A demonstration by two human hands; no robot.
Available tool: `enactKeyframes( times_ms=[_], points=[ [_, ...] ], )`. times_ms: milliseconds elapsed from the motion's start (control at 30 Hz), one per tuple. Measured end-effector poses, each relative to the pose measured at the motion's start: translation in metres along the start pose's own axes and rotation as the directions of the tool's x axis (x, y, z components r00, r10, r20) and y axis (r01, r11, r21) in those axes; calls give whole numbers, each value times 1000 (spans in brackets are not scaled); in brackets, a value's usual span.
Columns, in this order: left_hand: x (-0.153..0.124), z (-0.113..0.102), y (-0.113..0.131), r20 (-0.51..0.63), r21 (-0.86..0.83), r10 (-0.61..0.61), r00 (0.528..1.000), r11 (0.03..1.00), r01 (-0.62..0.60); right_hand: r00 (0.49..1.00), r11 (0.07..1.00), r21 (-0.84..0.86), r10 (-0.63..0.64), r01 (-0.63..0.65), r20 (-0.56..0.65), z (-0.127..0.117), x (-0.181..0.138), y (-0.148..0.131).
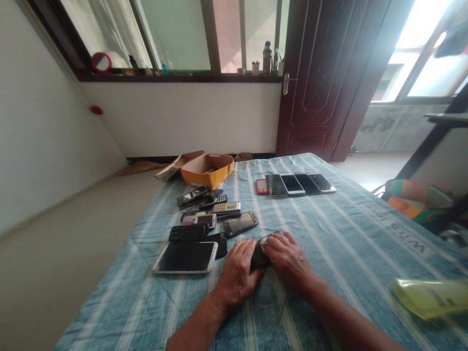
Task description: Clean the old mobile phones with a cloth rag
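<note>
My left hand (237, 270) and my right hand (287, 258) meet over a dark phone (259, 257) lying on the blue striped cloth (329, 234). The left hand grips the phone's left side. The right hand presses a small white cloth (266, 240) onto the phone's top, fingers curled. Just left of my hands lies a large white-edged smartphone (185, 257), screen dark.
A pile of several old phones (208, 214) lies left of centre, behind it an open orange cardboard box (208, 170). A row of several smartphones (294, 185) lies at the far edge. A yellow-green bottle (431, 295) lies at the right. A dark door (321, 78) stands beyond.
</note>
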State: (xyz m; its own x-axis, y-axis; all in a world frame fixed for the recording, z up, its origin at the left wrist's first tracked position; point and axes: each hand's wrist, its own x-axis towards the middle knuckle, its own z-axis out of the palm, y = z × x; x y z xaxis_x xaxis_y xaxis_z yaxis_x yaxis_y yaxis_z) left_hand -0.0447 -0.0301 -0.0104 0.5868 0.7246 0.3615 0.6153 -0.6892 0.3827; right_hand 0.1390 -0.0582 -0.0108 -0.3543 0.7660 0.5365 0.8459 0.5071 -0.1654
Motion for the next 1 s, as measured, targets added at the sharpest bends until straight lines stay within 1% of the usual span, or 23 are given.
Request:
enactKeyframes(
  times_ms=[100,200,300,400,500,567,633,700,800,867,1000],
  points=[
    [1,-2,3,2,-15,-8,1000,1000,8,996,995,-56,83,-81,30,-3,-2,11],
    [1,-2,4,6,-10,-19,1000,1000,19,989,984,-107,148,-145,15,-4,-4,20],
    [0,-1,3,5,1,-31,1000,1000,31,985,978,-115,172,-173,-13,-6,-6,25],
    [1,0,3,-1,-11,-31,1000,999,31,987,988,-48,140,-144,-75,-7,-6,20],
    [1,3,0,-15,-54,-2,1000,999,2,992,996,82,54,-45,-115,-7,-1,6],
    [0,6,-3,-30,-79,6,1000,997,-9,997,990,137,-3,14,-80,-6,6,-5],
    [-1,8,-5,-42,-89,-9,999,996,5,999,990,138,-41,42,-13,-4,14,-14],
    [-2,10,-6,-46,-91,-31,998,995,26,997,994,97,-60,55,49,-1,19,-18],
    [-4,10,-5,-38,-93,-36,999,995,33,993,997,18,-81,79,92,3,22,-14],
    [-4,8,-3,-26,-87,-31,999,996,29,993,997,-30,-64,67,98,3,20,-7],
    [-4,4,0,3,-64,-41,999,997,41,994,994,-100,50,-40,98,-2,15,8]
  ],
)
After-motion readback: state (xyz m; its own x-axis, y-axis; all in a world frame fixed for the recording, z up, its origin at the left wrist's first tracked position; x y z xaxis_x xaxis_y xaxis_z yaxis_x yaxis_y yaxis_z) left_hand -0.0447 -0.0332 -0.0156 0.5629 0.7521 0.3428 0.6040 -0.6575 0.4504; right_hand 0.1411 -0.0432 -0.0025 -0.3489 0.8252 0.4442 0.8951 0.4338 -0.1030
